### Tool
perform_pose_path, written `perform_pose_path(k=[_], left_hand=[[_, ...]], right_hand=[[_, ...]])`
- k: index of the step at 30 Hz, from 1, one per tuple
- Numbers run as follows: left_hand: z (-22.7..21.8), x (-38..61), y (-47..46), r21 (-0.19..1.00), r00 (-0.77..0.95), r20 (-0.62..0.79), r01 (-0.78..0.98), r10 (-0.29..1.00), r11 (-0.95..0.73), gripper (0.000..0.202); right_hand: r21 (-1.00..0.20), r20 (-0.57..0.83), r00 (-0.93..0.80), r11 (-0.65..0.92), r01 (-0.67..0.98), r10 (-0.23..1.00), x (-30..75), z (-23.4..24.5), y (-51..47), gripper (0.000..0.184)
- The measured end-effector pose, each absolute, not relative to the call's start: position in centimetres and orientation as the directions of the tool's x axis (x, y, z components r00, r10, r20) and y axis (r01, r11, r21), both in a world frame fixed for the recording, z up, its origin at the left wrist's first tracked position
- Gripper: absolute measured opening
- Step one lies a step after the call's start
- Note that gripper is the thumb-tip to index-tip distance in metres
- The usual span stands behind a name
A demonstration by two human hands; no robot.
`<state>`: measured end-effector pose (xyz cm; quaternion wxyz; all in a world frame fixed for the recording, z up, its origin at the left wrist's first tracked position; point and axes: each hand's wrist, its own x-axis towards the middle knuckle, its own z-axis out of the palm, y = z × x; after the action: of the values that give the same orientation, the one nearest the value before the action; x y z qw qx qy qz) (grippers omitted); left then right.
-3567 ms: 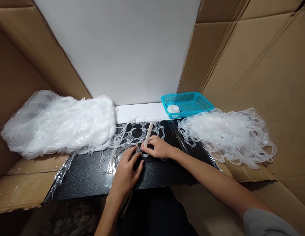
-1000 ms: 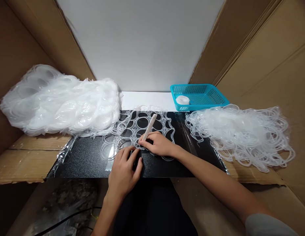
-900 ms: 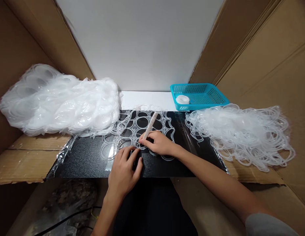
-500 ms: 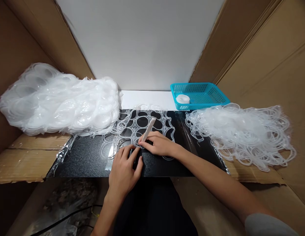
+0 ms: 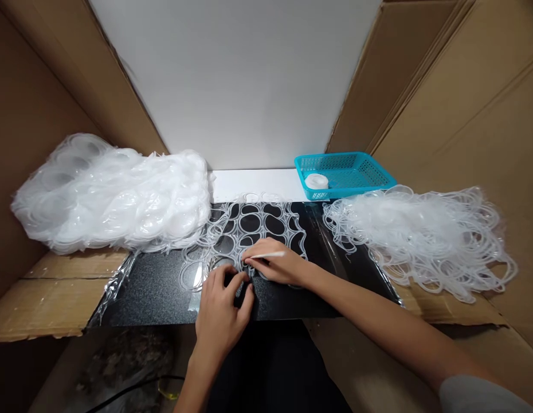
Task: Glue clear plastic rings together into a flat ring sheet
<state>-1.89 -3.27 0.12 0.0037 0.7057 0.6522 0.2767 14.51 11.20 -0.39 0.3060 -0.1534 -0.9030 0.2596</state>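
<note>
On the black work surface lies a clear plastic sheet (image 5: 251, 223) patterned with rings and round openings. My right hand (image 5: 277, 263) is closed round a slim white stick (image 5: 269, 254), which slants low across the hand to the right. Its working tip, down at the sheet, is hidden by my fingers. Just left and nearer, my left hand (image 5: 223, 307) rests on the sheet's near part with fingers bent. The thumb and index fingertips come close together at the plastic; whatever lies between them is too small to make out.
A big stack of clear ring-patterned sheets (image 5: 120, 195) stands at left. Tangled plastic offcuts (image 5: 425, 241) are heaped at right. A blue basket (image 5: 373, 172) at the back holds a white roll (image 5: 317, 182). Cardboard walls (image 5: 459, 103) flank the black work surface (image 5: 150, 292).
The white stick has tipped from steeply upright to nearly flat, leaning right. My left thumb and index fingertips have drawn closer together. The whole view has shifted slightly.
</note>
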Motion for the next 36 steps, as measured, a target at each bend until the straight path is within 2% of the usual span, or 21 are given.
perform_pose_path(k=[2, 7, 14, 21, 24, 26, 28, 30, 32, 36], left_hand=[[0.1, -2.0, -3.4, 0.374, -0.009, 0.384, 0.916, 0.923, -0.146, 0.016], [0.1, -2.2, -3.7, 0.374, -0.03, 0.395, 0.918, 0.918, -0.13, 0.013], [-0.1, -2.8, -3.7, 0.392, -0.01, 0.422, 0.903, 0.906, -0.173, 0.012], [-0.3, -3.3, -4.0, 0.336, 0.014, 0.474, 0.921, 0.88, -0.195, 0.018], [-0.2, -3.6, -3.7, 0.356, -0.006, 0.514, 0.911, 0.858, -0.207, 0.02], [-0.1, -3.5, -3.1, 0.408, -0.03, 0.53, 0.885, 0.847, -0.224, 0.02], [-0.2, -3.4, -2.3, 0.446, -0.019, 0.506, 0.862, 0.863, -0.242, 0.026], [-0.4, -3.3, -1.6, 0.435, 0.015, 0.451, 0.87, 0.892, -0.235, 0.043], [-0.9, -3.4, -1.2, 0.393, 0.032, 0.401, 0.897, 0.916, -0.203, 0.053], [-1.6, -4.1, -1.1, 0.346, 0.028, 0.362, 0.924, 0.932, -0.162, 0.051]], right_hand=[[-0.63, 0.495, -0.714, 0.771, 0.098, 0.495, 14.4, -0.6, 11.5, 0.021], [-0.628, 0.565, -0.573, 0.76, 0.168, 0.593, 14.6, -0.7, 12.7, 0.022], [-0.687, 0.581, -0.333, 0.667, 0.289, 0.743, 15.5, 0.1, 14.8, 0.026], [-0.715, 0.59, -0.126, 0.588, 0.379, 0.798, 16.5, 0.4, 17.0, 0.028], [-0.743, 0.558, -0.197, 0.592, 0.314, 0.806, 16.5, 1.7, 17.1, 0.026], [-0.759, 0.467, -0.42, 0.596, 0.262, 0.779, 16.1, 2.8, 17.0, 0.022], [-0.759, 0.331, -0.675, 0.611, 0.225, 0.66, 15.4, 3.7, 16.6, 0.016], [-0.754, 0.234, -0.815, 0.628, 0.192, 0.531, 14.5, 4.0, 16.1, 0.013], [-0.763, 0.23, -0.831, 0.624, 0.169, 0.507, 13.7, 3.6, 15.5, 0.014], [-0.832, 0.306, -0.689, 0.536, 0.141, 0.657, 12.7, 1.6, 14.4, 0.018]])
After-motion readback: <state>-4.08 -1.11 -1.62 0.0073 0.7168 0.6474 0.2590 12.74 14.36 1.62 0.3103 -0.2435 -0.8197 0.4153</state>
